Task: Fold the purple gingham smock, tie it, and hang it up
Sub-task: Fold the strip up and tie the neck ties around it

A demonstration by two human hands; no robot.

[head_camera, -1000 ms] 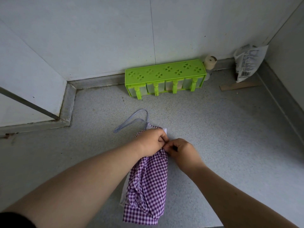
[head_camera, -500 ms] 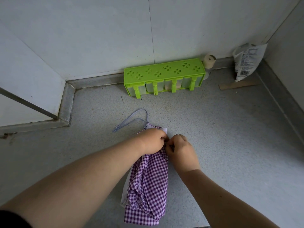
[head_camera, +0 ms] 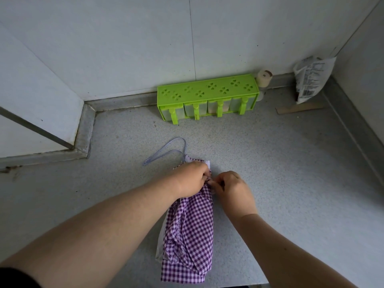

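The purple gingham smock [head_camera: 190,231] lies folded into a long narrow bundle on the grey speckled counter [head_camera: 280,173], running from my hands toward me. Its pale strap [head_camera: 166,151] loops out on the counter beyond its far end. My left hand [head_camera: 192,178] grips the bundle near its far end, fingers curled over the cloth. My right hand [head_camera: 231,189] pinches the cloth right beside it, fingertips touching the left hand's. What the fingers hold between them is hidden.
A green plastic rack [head_camera: 207,96] with small containers stands against the back wall. A small roll [head_camera: 264,77] sits at its right end. A white printed bag [head_camera: 311,77] leans in the right corner, a flat wooden strip [head_camera: 299,108] in front of it.
My right hand has drawn in closer to the left hand at the bundle's far end. The smock and strap lie where they were.
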